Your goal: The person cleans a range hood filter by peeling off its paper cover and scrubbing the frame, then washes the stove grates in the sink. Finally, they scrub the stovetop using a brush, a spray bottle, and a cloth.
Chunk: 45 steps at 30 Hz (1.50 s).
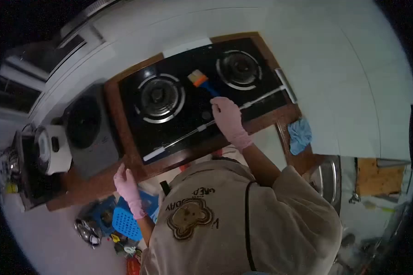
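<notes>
A black two-burner stove is set in a brown counter. My right hand, in a pink glove, is closed around the blue handle of a brush whose orange collar and pale bristles lie over the glass between the left burner and the right burner. Beneath that hand, a thin rod with white ends runs along the stove's front. My left hand, also gloved in pink, hovers near the counter's front edge with its fingers apart and nothing in them.
A blue cloth lies on the counter right of the stove, near a metal sink. To the left stand a dark appliance and a white rice cooker. Blue baskets are below my left hand.
</notes>
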Tool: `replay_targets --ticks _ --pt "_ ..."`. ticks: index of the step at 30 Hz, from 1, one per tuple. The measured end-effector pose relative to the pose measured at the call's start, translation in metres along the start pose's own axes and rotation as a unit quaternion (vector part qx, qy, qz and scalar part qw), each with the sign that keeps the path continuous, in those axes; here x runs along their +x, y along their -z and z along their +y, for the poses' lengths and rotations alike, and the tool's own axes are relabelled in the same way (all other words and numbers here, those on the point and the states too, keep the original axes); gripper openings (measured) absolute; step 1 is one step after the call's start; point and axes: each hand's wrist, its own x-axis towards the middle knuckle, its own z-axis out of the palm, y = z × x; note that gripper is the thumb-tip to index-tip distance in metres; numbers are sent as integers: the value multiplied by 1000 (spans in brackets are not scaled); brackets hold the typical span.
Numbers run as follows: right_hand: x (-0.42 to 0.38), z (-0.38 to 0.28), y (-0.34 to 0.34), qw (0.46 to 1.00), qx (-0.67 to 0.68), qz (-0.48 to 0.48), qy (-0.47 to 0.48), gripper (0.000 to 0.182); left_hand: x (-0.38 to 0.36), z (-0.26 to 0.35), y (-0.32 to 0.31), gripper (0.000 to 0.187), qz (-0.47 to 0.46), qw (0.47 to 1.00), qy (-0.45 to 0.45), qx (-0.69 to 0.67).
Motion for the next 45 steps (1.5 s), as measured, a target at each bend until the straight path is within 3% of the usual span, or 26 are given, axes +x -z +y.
replay_targets --ticks 2,4,5,8,12,17,19,22,23,25,26,27,28,29,30,31,32,33,34,36,37,39,41,43,44,45 --pt "-8 13 10 998 -22 13 -52 20 3 8 -9 38 -84 988 -127 -2" --pt "-14 26 12 990 21 39 -133 16 -3 52 -26 47 -100 945 -272 149" --pt "-17 28 17 990 18 43 -134 16 2 63 -38 52 -140 933 -313 107" --pt "-32 35 36 973 19 47 -224 20 12 81 -74 45 -240 892 -358 139" --pt "-57 44 47 970 31 72 -232 22 17 70 -108 24 -192 877 -398 189" --pt "-95 42 48 959 36 104 -262 23 17 61 -112 21 -183 848 -442 230" --pt "-108 36 48 958 29 123 -257 22 15 61 -102 21 -230 859 -396 231" --pt "-131 18 54 945 97 169 -263 22 16 48 -81 21 -179 863 -456 119" --pt "-137 5 61 940 95 211 -249 22 14 48 -74 21 -168 873 -442 119" --pt "-142 -24 64 922 164 237 -259 25 12 58 -41 20 -314 890 -310 115" --pt "-150 -17 58 902 200 248 -291 30 10 48 -34 19 -286 888 -344 108" --pt "-151 -11 53 885 292 278 -232 37 7 48 -19 20 -292 899 -311 104" --pt "-141 30 58 861 347 219 -300 54 2 26 -18 21 -246 907 -335 70" --pt "-120 58 69 792 412 154 -423 58 1 35 7 24 -304 909 -262 108" --pt "-111 19 74 815 491 102 -290 57 -9 17 10 25 -260 923 -273 72" --pt "-103 -16 74 836 472 133 -247 53 -18 -3 14 25 -221 931 -280 74" --pt "-103 -16 71 881 460 75 -83 55 -25 -11 21 25 -186 933 -298 78" --pt "-91 10 72 811 583 -36 -31 57 -36 -23 25 24 -188 940 -257 124" --pt "-91 -64 73 878 479 5 0 60 -47 -39 27 23 -147 948 -251 131" --pt "-71 -59 63 868 473 -129 72 60 -84 -41 58 18 -122 972 -168 106" --pt "-74 -73 57 933 323 -103 117 58 -106 -59 53 15 -53 981 -171 73" --pt "-67 -88 46 910 324 -219 137 56 -158 -97 37 12 64 984 -154 55" --pt "-79 -128 42 887 302 -321 138 48 -216 -108 30 16 83 990 -13 118" --pt "-93 -129 17 801 403 -412 160 44 -276 -91 32 27 84 984 85 134" --pt "-102 -134 3 707 487 -502 104 37 -304 -92 24 33 109 973 144 145" --pt "-122 -143 -1 731 469 -493 45 35 -331 -87 17 39 135 957 204 156"
